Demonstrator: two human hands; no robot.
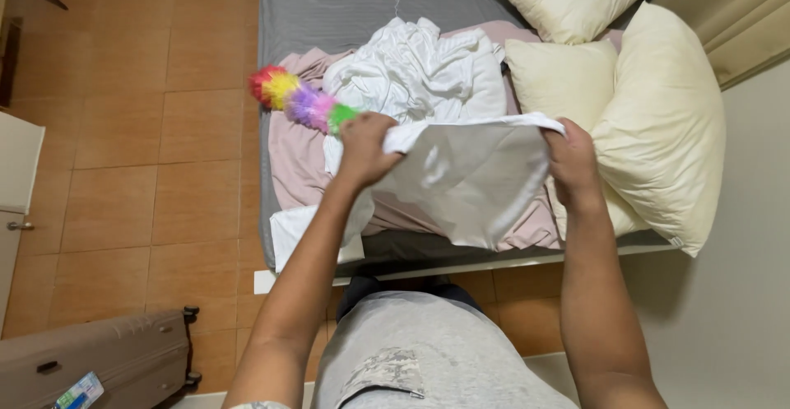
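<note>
Risk assessment, from the left. The rainbow duster [300, 100] lies on the pink sheet [296, 162] just beside the left hand [362, 150] — if that hand swings outward, the hanging cloth could probably sweep the duster off the bed edge onto the tiled floor [164, 129]. The left hand is clenched on one top corner of the white pillowcase [465, 178]; the grip bunches the fabric, so that corner may slip free if the cloth is shaken hard. The right hand [572, 162] pinches the opposite top corner, fingers closed over the hem; an uneven pull between the two hands would likely skew the cloth. The loose lower edge hangs close to the crumpled white bedding [420, 72] and could snag on it.

Condition of the held item: the white pillowcase is stretched between both hands above the near edge of the bed [370, 6], held in the air, top edge taut, lower part sagging in soft folds — plain, thin, lightly creased. Cream pillows [658, 129] stand to the right, near the right hand.
</note>
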